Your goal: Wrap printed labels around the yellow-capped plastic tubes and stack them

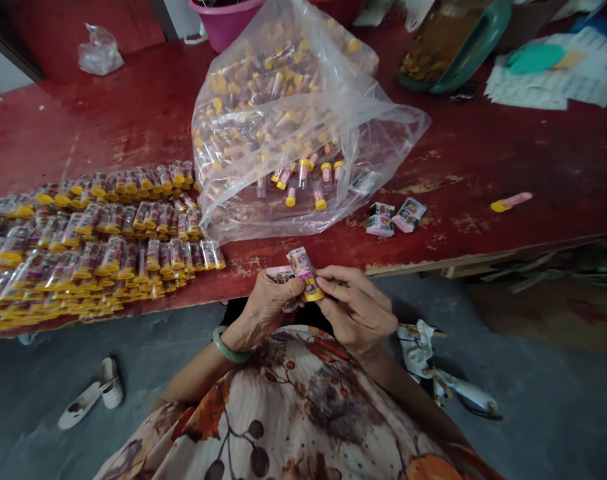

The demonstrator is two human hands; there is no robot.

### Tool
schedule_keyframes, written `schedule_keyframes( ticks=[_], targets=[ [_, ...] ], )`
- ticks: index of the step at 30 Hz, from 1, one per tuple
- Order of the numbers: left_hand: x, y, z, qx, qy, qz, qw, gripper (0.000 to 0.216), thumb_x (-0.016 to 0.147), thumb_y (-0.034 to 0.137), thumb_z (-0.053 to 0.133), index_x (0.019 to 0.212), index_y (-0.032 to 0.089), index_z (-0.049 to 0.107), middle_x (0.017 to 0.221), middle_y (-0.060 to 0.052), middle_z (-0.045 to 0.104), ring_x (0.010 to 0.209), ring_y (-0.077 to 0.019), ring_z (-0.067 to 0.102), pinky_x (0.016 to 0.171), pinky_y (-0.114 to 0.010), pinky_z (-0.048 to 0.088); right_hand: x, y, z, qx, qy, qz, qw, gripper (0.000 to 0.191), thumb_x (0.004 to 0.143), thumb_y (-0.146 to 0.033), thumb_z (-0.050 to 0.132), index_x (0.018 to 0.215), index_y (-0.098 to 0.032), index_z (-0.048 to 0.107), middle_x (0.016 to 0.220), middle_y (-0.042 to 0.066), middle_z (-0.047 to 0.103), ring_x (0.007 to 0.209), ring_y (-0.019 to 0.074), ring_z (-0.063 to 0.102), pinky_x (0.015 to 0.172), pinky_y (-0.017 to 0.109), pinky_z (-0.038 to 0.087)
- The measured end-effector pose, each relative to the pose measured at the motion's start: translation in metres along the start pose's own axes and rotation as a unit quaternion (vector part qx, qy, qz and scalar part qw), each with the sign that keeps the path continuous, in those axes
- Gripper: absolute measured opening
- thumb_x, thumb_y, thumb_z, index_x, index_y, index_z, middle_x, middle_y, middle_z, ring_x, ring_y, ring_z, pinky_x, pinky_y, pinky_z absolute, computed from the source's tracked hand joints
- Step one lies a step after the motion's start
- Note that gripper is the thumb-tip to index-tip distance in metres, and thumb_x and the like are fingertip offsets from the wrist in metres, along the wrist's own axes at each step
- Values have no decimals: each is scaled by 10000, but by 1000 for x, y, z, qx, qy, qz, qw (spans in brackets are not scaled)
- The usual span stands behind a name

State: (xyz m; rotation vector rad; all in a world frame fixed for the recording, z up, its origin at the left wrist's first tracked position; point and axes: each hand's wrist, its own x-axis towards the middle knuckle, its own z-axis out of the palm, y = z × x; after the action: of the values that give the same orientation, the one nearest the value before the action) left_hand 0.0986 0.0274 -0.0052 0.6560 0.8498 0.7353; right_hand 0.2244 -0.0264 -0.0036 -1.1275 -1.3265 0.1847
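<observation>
colour check: red table (pixel 483 167), yellow caps all over.
table paint worn, pale scuffs near the edge. held tube (pixel 306 273): clear, yellow cap, pink/multicolour print label. rows (pixel 108 247) of tubes: same clear bodies, yellow caps, busy print. bag (pixel 383 127): clear plastic, tubes inside pink with yellow caps. loose tube (pixel 512 201): pink, yellow cap. label stacks (pixel 393 217): pink, white, dark print. tub (pixel 223 23): magenta. tray (pixel 473 53): teal-green. papers (pixel 528 90): white, teal shape on top. bangle (pixel 228 347): pale green. dress (pixel 303 413): cream, orange-brown leaves, dark berries on thin stems. floor (pixel 558 413): grey. shoe (pixel 90 393): white.
</observation>
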Motion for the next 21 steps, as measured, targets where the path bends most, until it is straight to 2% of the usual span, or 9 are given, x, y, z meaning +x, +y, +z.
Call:
schedule_keyframes(
  ticks=[8,16,21],
  targets=[
    [-2,-2,2,8,-16,7,1000,430,535,512,840,667,141,668,531,-2,579,447,-73,457,436,-208,328,-1,-4,8,-40,52,-11,998,311,757,-22,606,953,-237,716,897,61,701,747,180,662,599,315,553],
    [-2,-4,2,8,-2,1,1000,452,514,531,840,672,147,660,545,1,578,465,-78,462,470,-220,356,-3,-3,11,-70,58,-37,995,257,768,-63,614,904,-257,714,897,44,714,719,182,676,582,315,571],
    [0,-6,-4,6,-1,6,1000,427,543,513,834,660,146,647,543,5,573,460,-68,444,465,-213,352,-6,1,14,-93,48,-61,993,306,770,-21,603,934,-260,701,910,49,705,744,189,678,594,324,575]
  ],
)
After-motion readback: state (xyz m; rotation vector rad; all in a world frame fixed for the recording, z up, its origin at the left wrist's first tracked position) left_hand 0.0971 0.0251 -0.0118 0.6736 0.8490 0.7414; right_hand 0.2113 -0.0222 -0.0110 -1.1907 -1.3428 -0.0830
